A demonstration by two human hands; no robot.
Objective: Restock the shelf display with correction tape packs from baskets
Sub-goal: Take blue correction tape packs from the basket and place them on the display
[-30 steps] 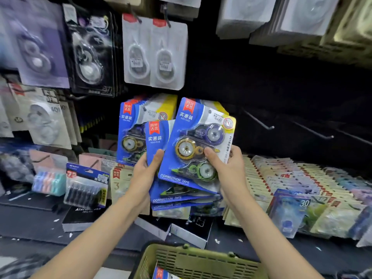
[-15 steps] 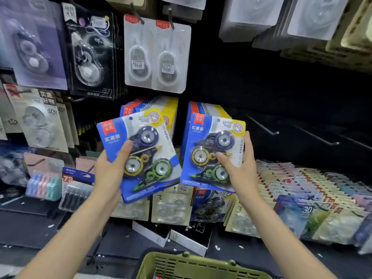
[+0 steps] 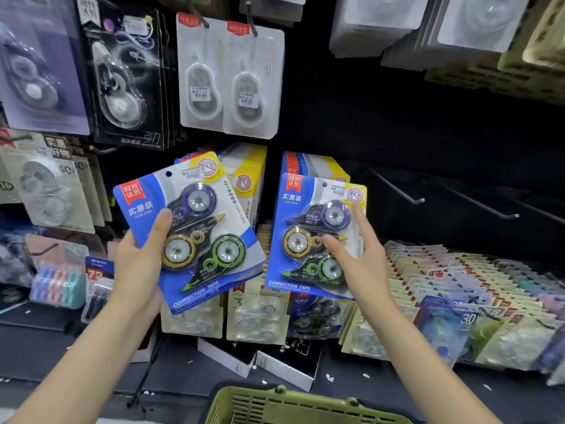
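— Right, left hand [image 3: 139, 264] has a blue correction tape pack [image 3: 189, 231] gripped, thumb curled over the front of the card, fingers behind it. It's tilted, top corner leaning left, held up in front of the left row of hanging packs [image 3: 244, 179].

— And the right hand [image 3: 360, 258]?

— Fingers straight and spread, laid flat against the front pack [image 3: 312, 237] of the right row. That pack sits upright at the front of its stack, and the palm touches the clear blister, index finger pointing up along the card's right edge.

— So the two hands are apart?

— Well apart, one on each row, a dark gap of shelf between them.

— Anything below?

— Green basket [image 3: 293, 408] at the bottom edge, between the forearms; what's in it I can't make out. Bare peg hooks [image 3: 400, 191] stick out to the right, and rows of flat pastel packs [image 3: 464, 280] lie on the lower shelf beneath them.
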